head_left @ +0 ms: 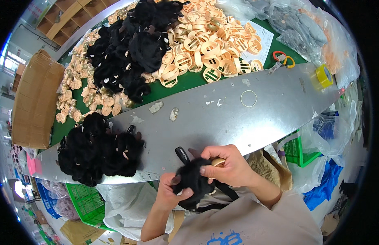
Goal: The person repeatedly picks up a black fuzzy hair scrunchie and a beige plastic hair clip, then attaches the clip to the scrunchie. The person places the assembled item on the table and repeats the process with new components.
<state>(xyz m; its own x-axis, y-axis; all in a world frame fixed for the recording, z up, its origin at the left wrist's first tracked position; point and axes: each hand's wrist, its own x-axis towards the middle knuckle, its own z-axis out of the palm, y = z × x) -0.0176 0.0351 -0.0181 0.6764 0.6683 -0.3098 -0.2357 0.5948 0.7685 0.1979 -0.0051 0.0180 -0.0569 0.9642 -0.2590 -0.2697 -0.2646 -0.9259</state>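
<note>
Close to my body, past the near edge of the metal tabletop, I hold a black plush toy (193, 177) with small brown ears and a black loop strap at its top. My left hand (169, 192) grips its left side, thumb pressed into the fur. My right hand (228, 165) is closed at its right side, pinching a small tan plastic piece (218, 162) against the plush. How far the piece sits inside the toy is hidden by my fingers. On the table to the left lies a pile of similar black plush toys (99, 151).
Farther back are more black plush (144, 51), tan slotted plastic rings (210, 48) and small tan round parts (107, 102). Orange-handled scissors (284, 59), yellow tape (324, 76) and a rubber band (248, 98) lie rightward. A cardboard box (36, 102) stands left; green crates (86, 204) sit below.
</note>
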